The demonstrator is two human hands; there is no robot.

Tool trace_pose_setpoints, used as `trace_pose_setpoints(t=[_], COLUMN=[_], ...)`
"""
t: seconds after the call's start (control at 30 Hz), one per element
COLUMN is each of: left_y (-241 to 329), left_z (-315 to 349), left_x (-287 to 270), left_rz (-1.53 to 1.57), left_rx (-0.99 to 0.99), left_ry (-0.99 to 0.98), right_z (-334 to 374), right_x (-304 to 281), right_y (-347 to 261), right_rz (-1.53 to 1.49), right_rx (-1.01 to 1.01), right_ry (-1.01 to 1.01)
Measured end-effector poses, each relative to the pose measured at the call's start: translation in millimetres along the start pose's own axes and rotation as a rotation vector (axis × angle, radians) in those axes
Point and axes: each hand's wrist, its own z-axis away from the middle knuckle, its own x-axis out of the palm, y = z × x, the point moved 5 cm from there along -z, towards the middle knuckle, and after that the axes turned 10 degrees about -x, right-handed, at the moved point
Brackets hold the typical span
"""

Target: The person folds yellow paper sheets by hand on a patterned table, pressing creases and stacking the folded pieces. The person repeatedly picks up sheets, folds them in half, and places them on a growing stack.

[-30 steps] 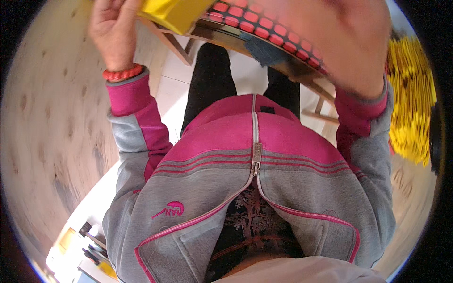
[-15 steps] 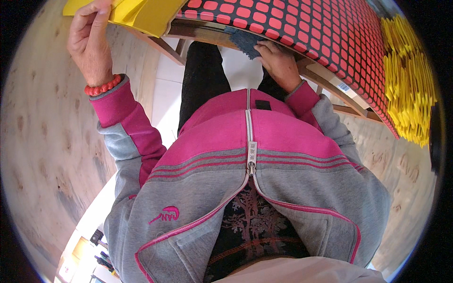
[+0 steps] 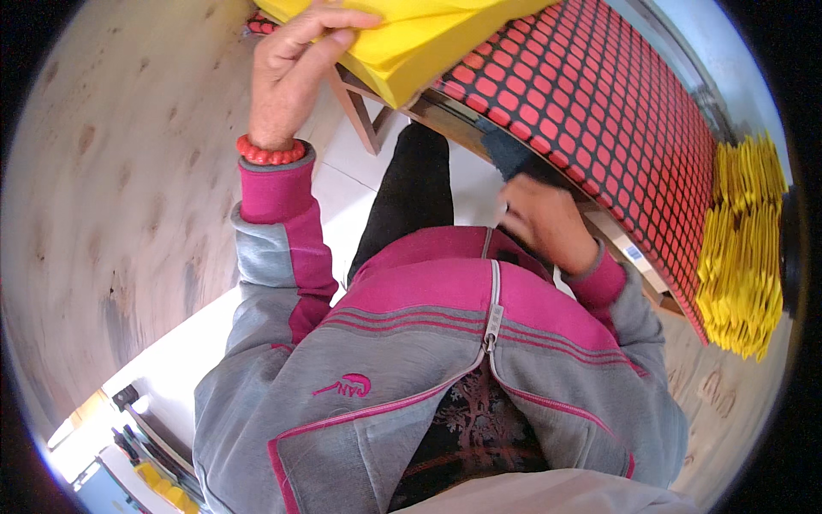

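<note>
The left hand [image 3: 295, 73] is raised to the top of the view, its fingers [image 3: 330, 38] and thumb pinched on the near edge of a yellow sheet [image 3: 411, 38]. The sheet looks thick and soft, like foam; it lies at the near edge of the tabletop [image 3: 599, 111], over a red mat [image 3: 616, 103] with a black grid pattern that covers the surface. A red bead bracelet [image 3: 270, 154] circles the left wrist, just above a pink cuff.

The right hand [image 3: 544, 223] is low, close to the body, below the near edge of the tabletop. Its fingers curl beside a dark cloth [image 3: 514, 154] that hangs from that edge; whether they grip it cannot be told.

At the far right, a stack of yellow pieces [image 3: 745, 248] sits at the end of the mat, well apart from both hands. A wooden leg [image 3: 360, 116] of the frame shows under the sheet. The person wears a grey and pink zip jacket [image 3: 445, 360] and dark trousers, and stands on a pale floor [image 3: 111, 214] with a wood-grain look.
</note>
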Motion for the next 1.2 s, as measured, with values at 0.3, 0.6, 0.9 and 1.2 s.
trace_pose_setpoints(t=[0.3, 0.6, 0.9, 1.2], left_y=[6.8, 0.1, 6.7, -1.0], left_z=[-5.0, -2.7, 0.7, -0.8], left_x=[1.6, 0.1, -1.5, -0.8], left_rz=[0.053, 0.077, 0.099, 0.069], left_rx=[-0.012, -0.012, 0.053, 0.053], left_ry=[-0.105, -0.151, -0.18, -0.145], right_z=[-146.5, -173.0, -173.4, -174.8], right_x=[-142.6, -114.0, -110.9, -108.0], right_y=[-59.1, -40.5, -34.3, -26.0], right_rz=[-0.011, 0.147, 0.014, -0.19], right_rx=[-0.504, -0.536, -0.512, -0.439], right_ry=[0.256, 0.364, 0.447, 0.464])
